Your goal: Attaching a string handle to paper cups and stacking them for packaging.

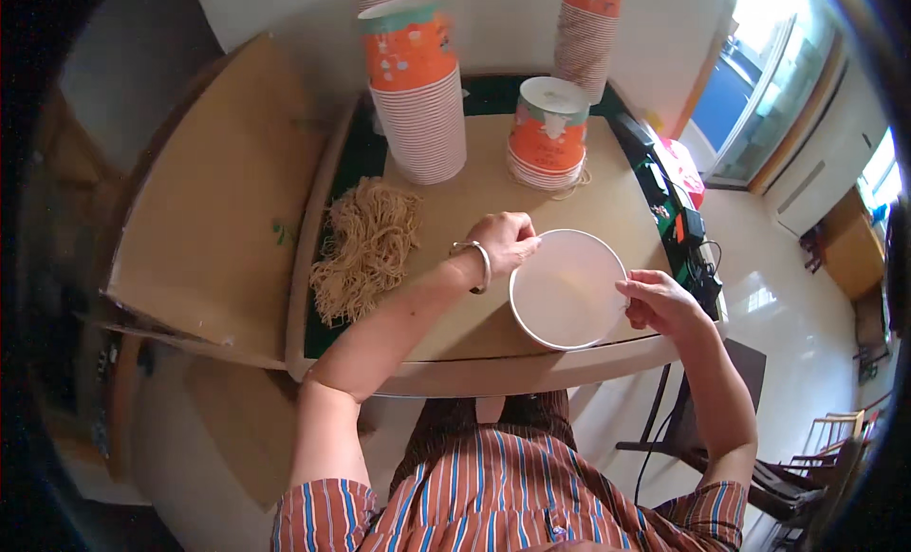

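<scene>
A white-lined paper bucket (pixel 567 291) stands near the front edge of the table, its open mouth tilted up toward me. My left hand (pixel 505 242), with a bangle at the wrist, has its fingers closed at the bucket's upper left rim. On the opposite side, my right hand (pixel 661 301) pinches the rim between thumb and fingers. Whether either hand also holds a cord is too small to tell. Left of my left forearm lies a tangled heap of beige cords (pixel 365 243). Beyond the bucket, a short upside-down stack of orange paper buckets (pixel 548 139) has cord loops around its base.
A tall stack of nested paper buckets (pixel 419 115) rises at the back left, another stack (pixel 585 49) at the back right. Cardboard (pixel 512 127) covers the tabletop. A large cardboard box (pixel 209 210) adjoins the left side. Black adapters and cables (pixel 697 248) line the right edge.
</scene>
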A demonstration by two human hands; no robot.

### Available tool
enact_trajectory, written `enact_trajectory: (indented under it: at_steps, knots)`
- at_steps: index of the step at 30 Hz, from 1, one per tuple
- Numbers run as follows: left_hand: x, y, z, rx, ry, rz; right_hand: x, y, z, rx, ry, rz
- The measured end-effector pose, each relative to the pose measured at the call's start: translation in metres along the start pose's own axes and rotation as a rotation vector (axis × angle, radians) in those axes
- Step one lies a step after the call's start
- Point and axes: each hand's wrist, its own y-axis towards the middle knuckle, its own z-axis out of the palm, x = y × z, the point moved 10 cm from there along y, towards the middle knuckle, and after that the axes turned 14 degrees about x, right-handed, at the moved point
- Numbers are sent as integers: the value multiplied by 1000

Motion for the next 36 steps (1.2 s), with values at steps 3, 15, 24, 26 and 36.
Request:
enact_trajectory:
  at_steps: [3,15,24,26,36]
  knots:
    - [-5,-1,-2,-10,-8,29,-3,1,-1,-10,40,6]
    - [-29,-5,-13,87,-107,94,21,-12,-4,63,-20,-79]
    - [-28,-6,1,312,-384,-46,22,-19,-5,111,-24,-37]
    - [-30,-5,7,406,-438,-54,24,-21,-6,114,-51,-43]
    - [-63,42,-9,341,-502,33,88,-32,-50,-141,-331,-138]
